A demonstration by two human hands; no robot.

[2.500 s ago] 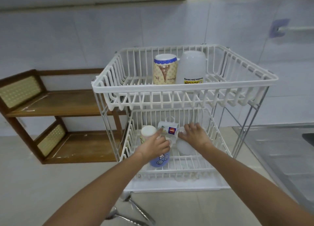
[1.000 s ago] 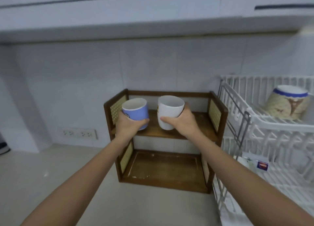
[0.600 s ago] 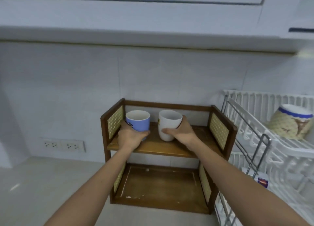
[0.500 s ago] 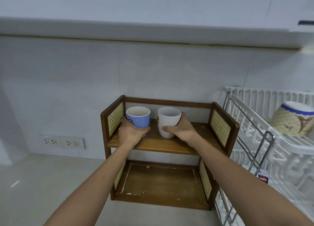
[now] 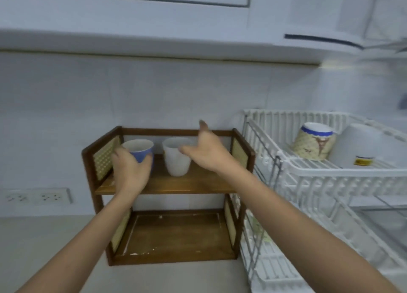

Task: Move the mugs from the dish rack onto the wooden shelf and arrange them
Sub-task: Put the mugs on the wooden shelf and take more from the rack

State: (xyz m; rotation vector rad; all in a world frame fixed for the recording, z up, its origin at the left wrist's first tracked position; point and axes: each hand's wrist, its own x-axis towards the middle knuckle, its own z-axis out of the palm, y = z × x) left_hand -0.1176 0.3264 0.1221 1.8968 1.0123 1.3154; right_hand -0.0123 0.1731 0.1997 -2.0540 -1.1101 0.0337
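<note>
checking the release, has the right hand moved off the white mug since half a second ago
Yes. The right hand has opened and come off the white mug, which stands alone on the wooden shelf's upper board.

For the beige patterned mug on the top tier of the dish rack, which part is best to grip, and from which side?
Grip the beige patterned mug around its body, probably from the front-left, with the right hand, which is open. It leans tilted in the dish rack, so the side wall is exposed. Its handle is not clearly visible.
</note>
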